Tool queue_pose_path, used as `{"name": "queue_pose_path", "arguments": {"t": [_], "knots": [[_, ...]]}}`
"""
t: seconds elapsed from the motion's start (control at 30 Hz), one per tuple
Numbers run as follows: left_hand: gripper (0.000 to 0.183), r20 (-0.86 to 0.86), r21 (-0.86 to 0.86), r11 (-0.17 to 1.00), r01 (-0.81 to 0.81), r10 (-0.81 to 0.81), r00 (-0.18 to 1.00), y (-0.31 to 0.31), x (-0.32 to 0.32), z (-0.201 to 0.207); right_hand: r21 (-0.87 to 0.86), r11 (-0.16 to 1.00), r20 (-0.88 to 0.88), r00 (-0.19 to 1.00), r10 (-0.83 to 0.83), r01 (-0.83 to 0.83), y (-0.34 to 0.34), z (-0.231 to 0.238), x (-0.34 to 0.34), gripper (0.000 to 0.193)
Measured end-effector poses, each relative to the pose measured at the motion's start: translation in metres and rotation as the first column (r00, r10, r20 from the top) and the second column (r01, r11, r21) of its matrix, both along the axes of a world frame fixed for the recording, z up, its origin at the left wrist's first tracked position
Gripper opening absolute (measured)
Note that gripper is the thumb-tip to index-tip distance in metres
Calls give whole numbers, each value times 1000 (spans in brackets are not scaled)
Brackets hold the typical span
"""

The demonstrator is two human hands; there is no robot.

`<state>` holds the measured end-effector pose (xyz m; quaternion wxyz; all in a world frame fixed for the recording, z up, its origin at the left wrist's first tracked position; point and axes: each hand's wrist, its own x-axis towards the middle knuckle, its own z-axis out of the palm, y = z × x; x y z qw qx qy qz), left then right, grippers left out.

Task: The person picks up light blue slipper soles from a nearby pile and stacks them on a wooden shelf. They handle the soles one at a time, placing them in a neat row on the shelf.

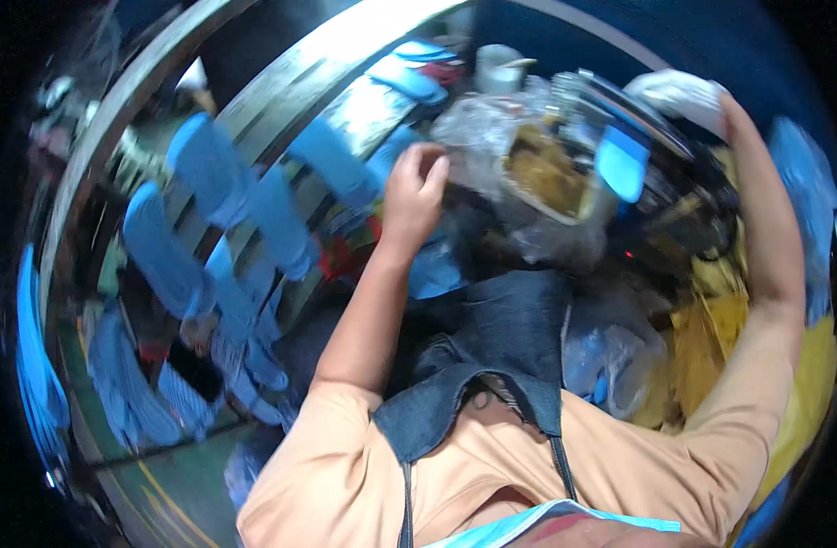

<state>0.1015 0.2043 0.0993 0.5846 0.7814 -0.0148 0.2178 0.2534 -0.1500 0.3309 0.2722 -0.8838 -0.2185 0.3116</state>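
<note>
My left hand (415,192) is raised near the middle, its fingers loosely curled and the thumb apart, with nothing visible in it. It hovers by blue sole-shaped pieces (332,163) on a slatted rack. My right arm reaches to the far right, where white material (676,95) covers my right hand; whether this is a glove or a held cloth, I cannot tell, and its fingers are hidden. Below the white material a blue flat piece (622,164) stands at a dark machine (679,224). Between my arms sits a plastic-wrapped tub (548,173) with brownish contents.
More blue sole-shaped pieces (167,251) fill the rack at left, behind a curved frame bar (76,155). A white cup (499,71) with a stick-like handle stands at the back. Clear plastic bags (624,365) and yellow sheets (706,338) lie at lower right.
</note>
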Motion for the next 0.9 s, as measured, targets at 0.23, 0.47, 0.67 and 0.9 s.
{"name": "queue_pose_path", "arguments": {"t": [0.23,0.47,0.67,0.9], "knots": [[53,23,680,563,-469,624,781,87,28,-22,-166,981,132,988,-75,97,-20,-11,28,54],[83,-56,673,567,-475,679,732,118,58,-46,-187,966,431,899,-83,179,19,35,77,36],[93,-180,702,619,-352,633,753,126,52,-29,520,853,575,716,-396,55,144,102,130,48],[87,-454,625,764,-161,523,721,129,50,-11,475,805,427,707,-564,355,279,118,199,56]]}}
